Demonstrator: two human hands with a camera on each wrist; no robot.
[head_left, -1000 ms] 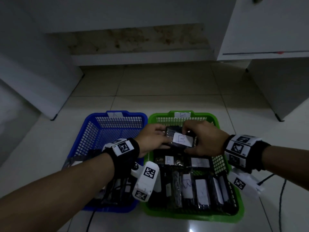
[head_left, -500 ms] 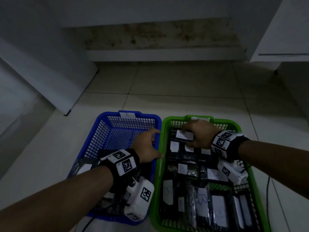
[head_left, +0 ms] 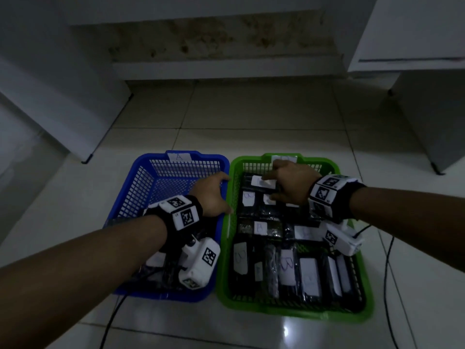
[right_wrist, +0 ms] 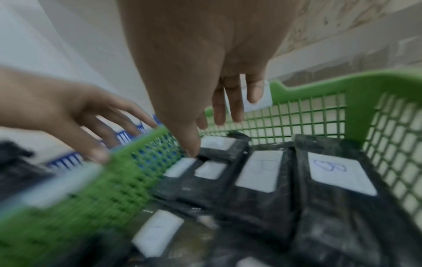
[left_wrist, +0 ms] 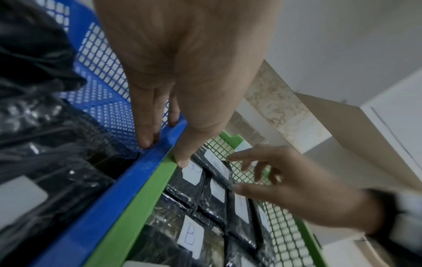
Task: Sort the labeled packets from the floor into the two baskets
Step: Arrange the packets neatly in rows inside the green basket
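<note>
The topmost packet (head_left: 263,183), lying at the far end of the green basket (head_left: 337,170) under the spread, released fingers (head_left: 270,177) of the right hand (head_left: 292,185), is judged light, soft and slippery in its film, best pinched by its edges, while the left hand (head_left: 212,195), fingers relaxed and empty, rests on the blue basket (head_left: 141,172) rim.

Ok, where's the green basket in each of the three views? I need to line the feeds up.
Head: green basket sits lower right, beside the blue basket, packets inside.
Left wrist: its rim runs diagonally through the lower centre, against the blue rim.
Right wrist: its mesh wall spans the middle and right.
Shared landmark: the white label on the green basket's far rim, at and.
</note>
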